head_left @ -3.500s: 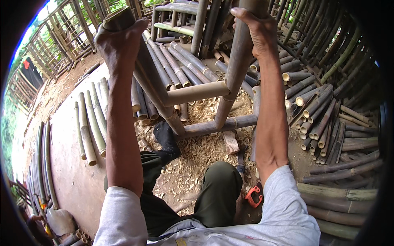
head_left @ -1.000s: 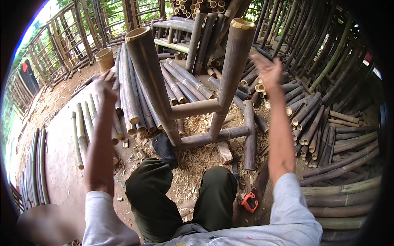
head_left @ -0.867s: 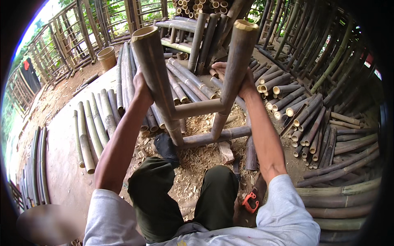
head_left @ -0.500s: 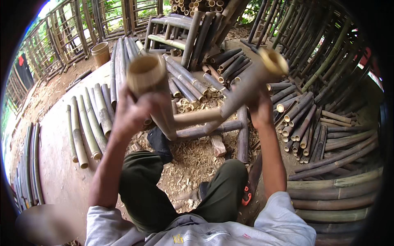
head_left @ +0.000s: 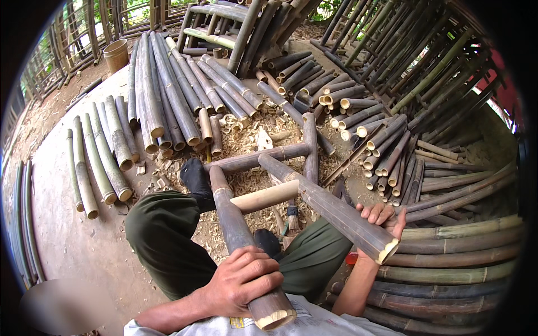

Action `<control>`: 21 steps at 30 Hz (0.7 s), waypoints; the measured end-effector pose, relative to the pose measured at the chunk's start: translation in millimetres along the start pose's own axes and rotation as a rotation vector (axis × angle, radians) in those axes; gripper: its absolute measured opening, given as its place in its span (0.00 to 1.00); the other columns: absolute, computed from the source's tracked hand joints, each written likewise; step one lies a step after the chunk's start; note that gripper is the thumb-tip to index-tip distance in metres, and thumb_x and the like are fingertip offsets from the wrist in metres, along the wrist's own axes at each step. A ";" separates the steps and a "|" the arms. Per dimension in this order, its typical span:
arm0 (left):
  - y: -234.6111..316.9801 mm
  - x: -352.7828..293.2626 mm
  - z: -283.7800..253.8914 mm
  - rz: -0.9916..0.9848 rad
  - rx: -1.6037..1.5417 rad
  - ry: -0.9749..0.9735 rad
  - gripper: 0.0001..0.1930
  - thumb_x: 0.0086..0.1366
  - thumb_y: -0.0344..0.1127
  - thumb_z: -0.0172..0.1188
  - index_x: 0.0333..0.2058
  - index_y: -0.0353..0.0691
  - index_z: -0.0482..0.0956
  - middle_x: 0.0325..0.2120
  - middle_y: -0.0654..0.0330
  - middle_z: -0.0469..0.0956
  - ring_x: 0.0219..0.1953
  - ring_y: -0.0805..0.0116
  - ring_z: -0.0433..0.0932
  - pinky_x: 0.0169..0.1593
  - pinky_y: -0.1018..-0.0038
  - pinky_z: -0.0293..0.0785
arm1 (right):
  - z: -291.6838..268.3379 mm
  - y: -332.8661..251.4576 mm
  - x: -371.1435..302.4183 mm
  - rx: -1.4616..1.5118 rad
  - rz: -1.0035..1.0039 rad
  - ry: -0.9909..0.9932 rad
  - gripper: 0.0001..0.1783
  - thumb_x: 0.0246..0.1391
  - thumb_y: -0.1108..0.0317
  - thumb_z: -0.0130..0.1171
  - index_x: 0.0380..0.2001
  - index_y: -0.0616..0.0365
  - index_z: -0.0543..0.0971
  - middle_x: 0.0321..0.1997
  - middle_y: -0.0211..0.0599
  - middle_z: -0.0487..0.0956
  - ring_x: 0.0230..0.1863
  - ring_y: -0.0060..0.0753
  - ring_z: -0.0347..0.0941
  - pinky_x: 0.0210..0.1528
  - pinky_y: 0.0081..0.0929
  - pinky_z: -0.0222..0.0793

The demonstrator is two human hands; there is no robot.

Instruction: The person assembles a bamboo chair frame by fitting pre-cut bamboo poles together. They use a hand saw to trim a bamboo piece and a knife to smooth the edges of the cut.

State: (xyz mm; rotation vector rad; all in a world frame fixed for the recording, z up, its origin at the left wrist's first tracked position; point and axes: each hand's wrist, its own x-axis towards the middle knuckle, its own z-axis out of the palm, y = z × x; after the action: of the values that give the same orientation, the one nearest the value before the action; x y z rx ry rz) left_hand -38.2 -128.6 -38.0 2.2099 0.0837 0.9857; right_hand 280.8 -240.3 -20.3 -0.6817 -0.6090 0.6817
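An H-shaped bamboo frame lies tilted over my lap, its two thick dark poles joined by a pale crosspiece [head_left: 265, 196]. My left hand [head_left: 242, 278] is closed over the left pole [head_left: 232, 218] near its cut end, thumb side hidden. Beside the cut end of the right pole [head_left: 342, 210], my right hand [head_left: 383, 221] cups its outer side with curled fingers; part of the palm is hidden behind the pole. Beyond, the poles' far ends meet or overlap a low dark bamboo bar [head_left: 263, 156], joined to a short bamboo post [head_left: 310, 147].
Wood shavings [head_left: 252, 224] cover the ground between my feet. Long bamboo poles [head_left: 168, 95] lie ahead, shorter green ones [head_left: 103, 159] at the left. Stacked cut pieces [head_left: 392, 157] and thick poles [head_left: 448, 269] fill the right. A brown bucket [head_left: 116, 56] stands far left.
Both hands have come down and nearer with the bamboo frame. Its thick ends, raised toward me before, now point down toward my lap. My head view has shifted slightly.
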 end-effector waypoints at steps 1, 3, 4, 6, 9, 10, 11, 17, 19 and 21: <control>0.2 -1.8 2.6 0.010 -0.002 0.005 0.25 0.44 0.43 0.76 0.42 0.40 0.84 0.40 0.57 0.81 0.43 0.57 0.82 0.52 0.57 0.78 | -0.7 1.1 -1.0 0.021 0.005 -0.021 0.39 0.78 0.45 0.31 0.20 0.60 0.76 0.25 0.46 0.77 0.37 0.49 0.76 0.63 0.55 0.68; 0.6 -5.5 7.7 0.029 0.001 0.004 0.25 0.44 0.42 0.76 0.42 0.40 0.84 0.40 0.57 0.81 0.43 0.57 0.82 0.51 0.57 0.78 | -2.1 2.1 -4.5 0.011 -0.022 0.002 0.39 0.78 0.45 0.32 0.19 0.60 0.75 0.23 0.44 0.75 0.34 0.47 0.76 0.58 0.53 0.72; 0.4 -7.1 9.3 0.035 0.003 0.003 0.25 0.44 0.42 0.76 0.42 0.40 0.84 0.41 0.57 0.81 0.43 0.57 0.82 0.51 0.57 0.78 | -4.2 1.8 -7.1 0.007 -0.030 0.003 0.39 0.78 0.45 0.32 0.19 0.60 0.75 0.22 0.44 0.75 0.34 0.47 0.76 0.57 0.52 0.73; -1.4 -7.9 8.6 0.033 -0.005 0.003 0.25 0.45 0.44 0.76 0.43 0.40 0.84 0.41 0.57 0.81 0.43 0.57 0.82 0.51 0.57 0.78 | 1.9 3.3 -7.0 -0.001 -0.057 0.019 0.39 0.77 0.45 0.32 0.18 0.59 0.74 0.22 0.44 0.75 0.33 0.46 0.76 0.53 0.50 0.75; -1.3 1.5 -5.9 -0.015 -0.027 -0.017 0.26 0.47 0.46 0.74 0.44 0.39 0.82 0.42 0.56 0.79 0.45 0.56 0.81 0.54 0.59 0.76 | 12.8 5.7 9.2 -0.024 -0.062 -0.027 0.37 0.77 0.46 0.33 0.18 0.59 0.73 0.22 0.44 0.74 0.32 0.46 0.74 0.52 0.50 0.74; -1.1 9.6 -14.9 -0.036 -0.038 -0.029 0.26 0.48 0.47 0.74 0.44 0.39 0.82 0.43 0.55 0.79 0.47 0.56 0.80 0.56 0.60 0.75 | 20.7 6.7 16.1 -0.040 -0.087 -0.011 0.36 0.76 0.46 0.34 0.19 0.58 0.73 0.22 0.44 0.74 0.30 0.44 0.73 0.50 0.49 0.74; -5.3 17.9 -26.0 -0.046 -0.060 -0.053 0.27 0.47 0.47 0.77 0.44 0.39 0.81 0.43 0.53 0.79 0.47 0.51 0.80 0.54 0.61 0.76 | 22.7 5.7 26.1 -0.089 -0.094 -0.023 0.35 0.76 0.45 0.34 0.21 0.57 0.74 0.23 0.42 0.74 0.30 0.43 0.73 0.50 0.49 0.74; -88.6 119.1 -113.0 -0.085 -0.336 0.542 0.28 0.47 0.40 0.79 0.46 0.34 0.81 0.42 0.58 0.83 0.40 0.67 0.82 0.49 0.67 0.79 | 113.4 43.7 203.0 0.027 0.061 -0.430 0.38 0.75 0.37 0.33 0.37 0.60 0.81 0.32 0.46 0.83 0.36 0.43 0.82 0.45 0.42 0.81; -106.9 177.3 -149.8 -0.304 -0.197 0.570 0.27 0.48 0.42 0.80 0.45 0.36 0.81 0.39 0.61 0.83 0.36 0.70 0.81 0.46 0.69 0.78 | 137.8 64.5 279.5 -0.104 0.005 -0.426 0.41 0.74 0.35 0.30 0.39 0.59 0.82 0.28 0.46 0.84 0.29 0.41 0.83 0.36 0.40 0.82; -153.2 209.1 -189.3 -0.339 -0.254 0.590 0.28 0.46 0.42 0.82 0.44 0.38 0.81 0.36 0.63 0.83 0.35 0.72 0.80 0.45 0.70 0.77 | 175.8 90.5 325.8 -0.132 0.101 -0.280 0.41 0.74 0.34 0.29 0.40 0.58 0.83 0.25 0.46 0.84 0.23 0.41 0.81 0.28 0.39 0.81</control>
State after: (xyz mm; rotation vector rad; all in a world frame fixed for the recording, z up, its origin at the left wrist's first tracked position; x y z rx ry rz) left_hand 14.9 163.2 84.6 1.5532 0.5496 1.3315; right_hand 330.4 112.9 114.0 -0.7494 -0.8874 0.8443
